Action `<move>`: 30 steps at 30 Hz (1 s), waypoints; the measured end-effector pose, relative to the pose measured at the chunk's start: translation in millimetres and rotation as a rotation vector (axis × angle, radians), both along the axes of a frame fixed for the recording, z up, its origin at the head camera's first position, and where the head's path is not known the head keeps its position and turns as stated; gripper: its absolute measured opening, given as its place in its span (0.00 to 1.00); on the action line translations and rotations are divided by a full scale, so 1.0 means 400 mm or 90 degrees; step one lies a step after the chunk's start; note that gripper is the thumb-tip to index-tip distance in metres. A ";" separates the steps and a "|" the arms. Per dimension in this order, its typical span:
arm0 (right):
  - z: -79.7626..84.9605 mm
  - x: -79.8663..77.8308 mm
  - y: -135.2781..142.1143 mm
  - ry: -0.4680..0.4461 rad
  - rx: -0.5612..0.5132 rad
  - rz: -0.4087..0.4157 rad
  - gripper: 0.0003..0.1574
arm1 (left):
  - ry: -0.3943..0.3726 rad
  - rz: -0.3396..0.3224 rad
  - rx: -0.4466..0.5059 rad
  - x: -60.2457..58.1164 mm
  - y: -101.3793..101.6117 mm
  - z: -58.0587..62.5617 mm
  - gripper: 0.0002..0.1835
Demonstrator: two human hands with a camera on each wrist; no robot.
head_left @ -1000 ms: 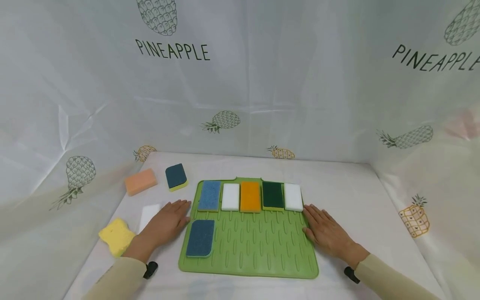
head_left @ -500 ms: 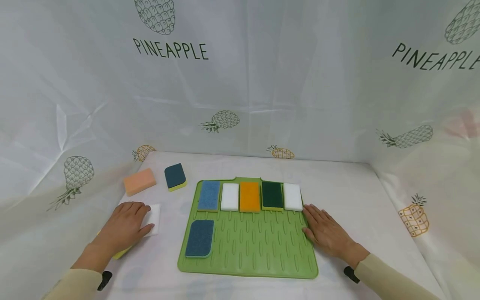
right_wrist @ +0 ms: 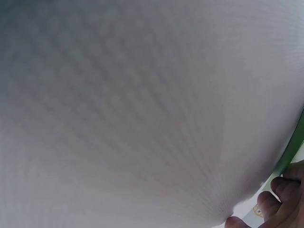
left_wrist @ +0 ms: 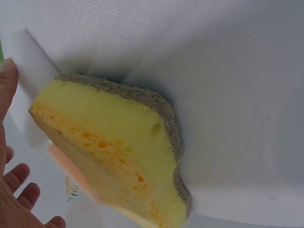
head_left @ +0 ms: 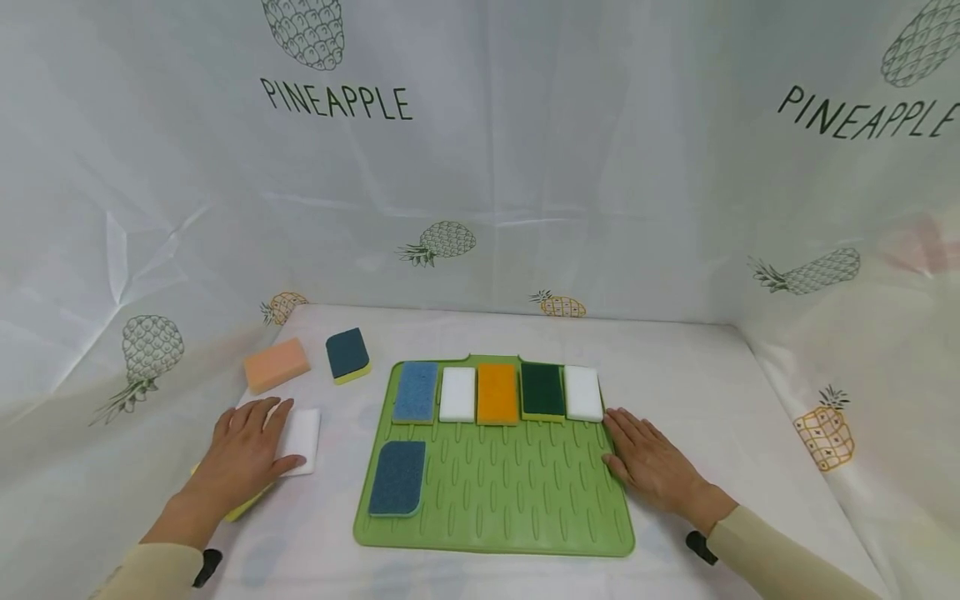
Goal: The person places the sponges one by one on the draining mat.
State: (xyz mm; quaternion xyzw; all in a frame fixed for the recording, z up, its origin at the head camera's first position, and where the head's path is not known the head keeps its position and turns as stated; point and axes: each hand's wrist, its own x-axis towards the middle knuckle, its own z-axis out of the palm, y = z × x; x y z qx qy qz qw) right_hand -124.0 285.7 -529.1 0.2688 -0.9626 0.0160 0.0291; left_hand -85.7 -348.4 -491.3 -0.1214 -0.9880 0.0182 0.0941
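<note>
My left hand (head_left: 243, 446), its fingers spread and loosely bent, is over the left side of the table, thumb beside a white sponge (head_left: 303, 442). Nothing shows in its grasp. Partly hidden under it is a yellow wavy-edged sponge (left_wrist: 114, 128) with a grey scouring layer, close to the palm in the left wrist view. My right hand (head_left: 652, 458) rests with straight fingers at the right edge of a green ribbed mat (head_left: 525, 500). On the mat lie a light blue sponge (head_left: 416, 392), white sponges (head_left: 457, 394), an orange sponge (head_left: 497, 393), a dark green scouring sponge (head_left: 542, 389) and a dark blue sponge (head_left: 397, 479).
Off the mat at the back left lie a peach sponge (head_left: 276, 365) and a dark blue and yellow scouring sponge (head_left: 348, 354). A pineapple-print sheet (head_left: 585, 167) rises behind the table and at both sides.
My left hand has gone left from the mat's left edge to the white and yellow sponges. The right hand stays at the mat's edge. The head view has shifted slightly.
</note>
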 end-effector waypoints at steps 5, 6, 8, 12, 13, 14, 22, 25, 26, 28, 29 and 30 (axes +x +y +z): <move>0.000 -0.001 0.002 -0.001 -0.009 -0.001 0.43 | -0.011 -0.008 -0.002 0.001 -0.002 0.003 0.54; 0.000 -0.001 0.002 -0.001 -0.010 -0.002 0.43 | -0.011 -0.011 -0.005 0.001 -0.002 0.004 0.53; -0.001 -0.002 0.003 -0.002 -0.011 -0.002 0.43 | -0.013 -0.014 -0.013 0.001 -0.003 0.006 0.51; -0.003 -0.004 0.003 -0.001 -0.015 0.000 0.43 | -0.029 -0.001 -0.021 0.003 -0.003 0.010 0.51; -0.003 -0.004 0.003 0.000 -0.016 0.001 0.43 | -0.036 0.005 -0.019 0.005 -0.002 0.011 0.52; -0.004 -0.004 0.003 0.001 -0.018 0.001 0.43 | -0.041 0.008 -0.017 0.006 -0.001 0.012 0.54; -0.004 -0.006 0.005 0.014 -0.013 0.014 0.43 | -0.067 0.017 0.002 0.011 0.002 0.010 0.61; -0.001 -0.008 0.007 0.028 0.004 0.023 0.43 | -0.046 0.011 0.011 -0.002 0.003 0.009 0.60; 0.000 -0.009 0.009 0.030 0.009 0.025 0.43 | -0.039 0.010 0.015 -0.007 0.006 0.010 0.60; 0.002 -0.010 0.011 0.031 0.019 0.027 0.43 | -0.025 0.006 0.026 -0.018 0.017 0.018 0.60; 0.002 -0.011 0.011 0.030 0.022 0.027 0.43 | -0.020 0.002 0.034 -0.022 0.025 0.024 0.60; 0.002 -0.012 0.012 0.029 0.024 0.028 0.43 | -0.017 -0.002 0.043 -0.025 0.035 0.032 0.60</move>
